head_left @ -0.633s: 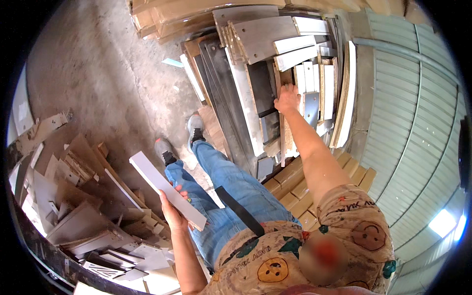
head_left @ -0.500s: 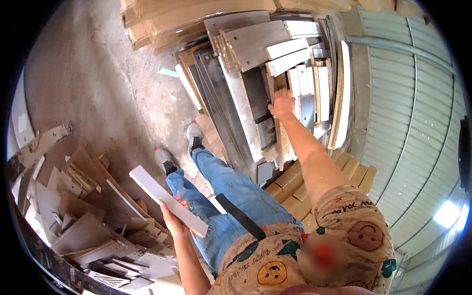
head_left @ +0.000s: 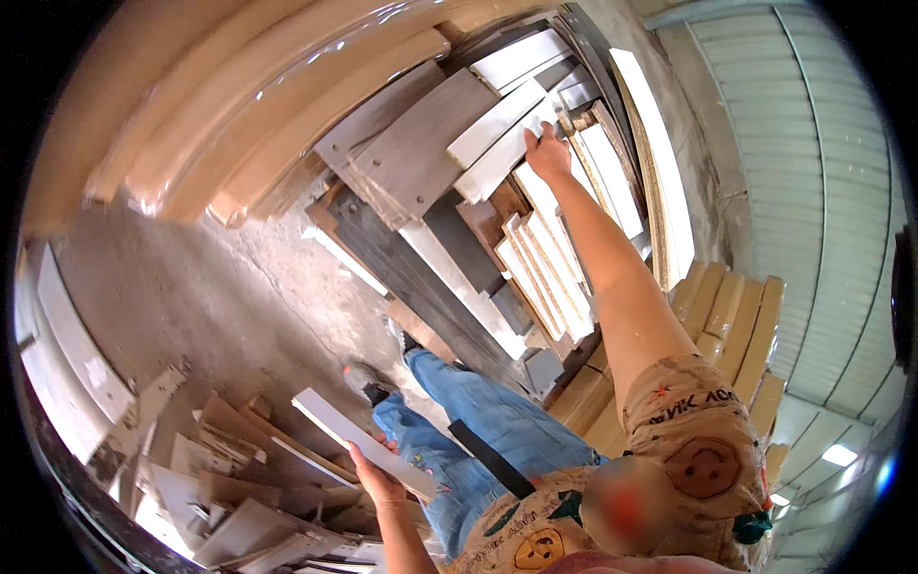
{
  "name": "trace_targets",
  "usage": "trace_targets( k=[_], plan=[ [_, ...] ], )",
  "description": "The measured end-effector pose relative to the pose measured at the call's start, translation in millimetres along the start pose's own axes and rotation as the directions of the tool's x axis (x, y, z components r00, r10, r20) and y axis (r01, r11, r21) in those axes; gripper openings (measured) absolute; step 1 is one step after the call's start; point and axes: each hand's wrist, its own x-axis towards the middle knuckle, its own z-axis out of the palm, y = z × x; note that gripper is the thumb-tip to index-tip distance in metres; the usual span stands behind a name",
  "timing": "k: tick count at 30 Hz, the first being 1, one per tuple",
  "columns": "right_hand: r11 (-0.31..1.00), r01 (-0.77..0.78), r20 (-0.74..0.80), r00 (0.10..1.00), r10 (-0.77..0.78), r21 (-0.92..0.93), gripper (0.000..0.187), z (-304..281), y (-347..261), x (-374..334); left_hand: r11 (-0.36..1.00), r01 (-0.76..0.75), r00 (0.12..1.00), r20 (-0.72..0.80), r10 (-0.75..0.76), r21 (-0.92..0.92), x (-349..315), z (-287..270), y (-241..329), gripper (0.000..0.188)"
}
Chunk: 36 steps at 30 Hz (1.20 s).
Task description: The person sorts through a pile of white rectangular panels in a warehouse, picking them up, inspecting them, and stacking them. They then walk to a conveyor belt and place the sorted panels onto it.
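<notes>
White laminate, smooth-faced: a short, narrow board, low in the view at seven o'clock, in the left hand. Fingers wrap its width, so the grip is narrow and filled. From that hand the longer part of the board runs out toward ten o'clock; a shorter end juts toward four.

Handling, my estimate: stiff, fairly light, one-handed. Faces likely slippery, corners liable to chip. Best held across the long edges, near mid-length.

Right hand at one o'clock, arm stretched out, fingers bent over the end of a white plank. Plank lies at nine o'clock from the hand, its end right at the fingertips; cannot tell whether they grip or merely rest. Plank looks longer, so probably heavier and prone to tip if taken by one end; nearer the middle should balance better.

Around the right hand: a second white plank at ten o'clock, a grey-brown drilled panel at nine, white strips with tan edges at six.
</notes>
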Motion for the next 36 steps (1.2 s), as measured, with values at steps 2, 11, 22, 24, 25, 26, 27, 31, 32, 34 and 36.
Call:
trace_targets(
  k=[2, 11, 22, 24, 25, 26, 27, 31, 32, 34, 36],
  plan=[
    [0.99, -0.078, 0.132, 0.987, 0.093, -0.119, 0.068, -3.8, -18.6, 16.2, 0.999, -0.001, 1.0, 0.024, 0.002, -0.04, 0.6, 20.8, -3.1, 0.055],
    [0.958, 0.023, 0.317, 0.946, 0.071, -0.284, 0.069, -23.2, -75.0, 23.4, 0.985, -0.004, 0.992, 0.124, -0.018, 0.17, -1.2, 87.2, -7.2, 0.056],
    [0.86, 0.189, 0.146, 0.98, -0.136, -0.475, 0.052, -20.6, -13.9, 89.0, 0.976, -0.002, 0.997, 0.081, -0.016, 0.218, 6.9, 103.4, 3.7, 0.057],
    [0.922, 0.186, 0.24, 0.965, -0.106, -0.34, 0.053, -15.7, 12.0, 107.0, 0.979, 0.006, 0.998, 0.056, -0.018, 0.206, 12.3, 98.8, 1.9, 0.057],
    [0.951, 0.16, 0.249, 0.964, -0.093, -0.265, 0.051, -12.6, 23.4, 113.9, 0.979, 0.012, 0.999, 0.047, -0.022, 0.205, 14.1, 99.2, 0.5, 0.057],
    [0.974, 0.134, 0.264, 0.961, -0.082, -0.184, 0.05, -9.4, 29.1, 117.2, 0.979, 0.018, 0.999, 0.033, -0.026, 0.204, 14.2, 98.2, -0.5, 0.057],
    [0.949, 0.207, 0.283, 0.949, -0.136, -0.238, 0.047, -8.1, 39.1, 117.1, 0.982, 0.027, 0.999, 0.039, -0.035, 0.186, 14.4, 98.8, -1.8, 0.055],
    [0.852, 0.398, 0.278, 0.908, -0.314, -0.34, 0.039, -7.5, 48.9, 90.6, 0.987, 0.045, 0.998, 0.045, -0.052, 0.157, 12.6, 106.2, 0.0, 0.051],
    [0.84, 0.417, 0.249, 0.905, -0.346, -0.347, 0.037, -5.9, 53.0, 82.7, 0.985, 0.047, 0.997, 0.045, -0.055, 0.165, 11.6, 109.0, 0.2, 0.051],
    [0.843, 0.449, 0.224, 0.891, -0.396, -0.297, 0.034, -8.4, 59.8, 74.2, 0.983, 0.035, 0.997, 0.055, -0.046, 0.182, 11.7, 112.8, 1.1, 0.051],
    [0.834, 0.478, 0.279, 0.87, -0.407, -0.274, 0.032, -13.8, 61.9, 69.1, 0.983, 0.019, 0.997, 0.064, -0.031, 0.182, 11.4, 112.4, 3.2, 0.052]
  ],
)
